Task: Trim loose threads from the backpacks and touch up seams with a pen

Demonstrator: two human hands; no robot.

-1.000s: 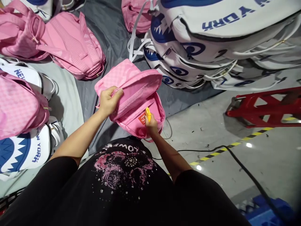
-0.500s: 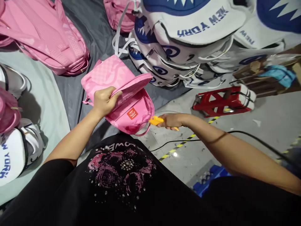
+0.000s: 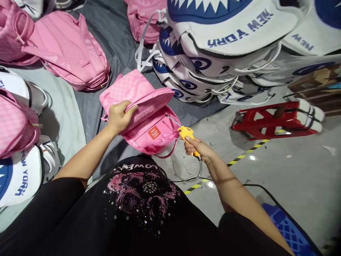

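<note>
A small pink backpack (image 3: 128, 85) lies unzipped in front of me, its mouth turned toward me and a red label (image 3: 154, 132) showing on the lining. My left hand (image 3: 121, 115) is closed on the edge of its opened flap, holding the bag apart. In my right hand (image 3: 198, 147) is a yellow air blow gun (image 3: 187, 133), fingers wrapped around its handle. The gun's thin metal nozzle (image 3: 172, 119) reaches into the backpack's opening. A clear hose (image 3: 195, 176) hangs in a loop from the handle's lower end.
White backpacks (image 3: 229, 39) with blue shark faces are stacked at the back right. More pink backpacks (image 3: 71, 49) lie on the left, with white ones (image 3: 29, 170) nearer me. A red folding cart (image 3: 271, 121), a blue crate (image 3: 287, 227) and a black cable (image 3: 266, 192) are on the floor.
My right hand has turned the blow gun upward, and its nozzle now shows inside the backpack. My left hand keeps its hold on the flap. The whole view has shifted slightly.
</note>
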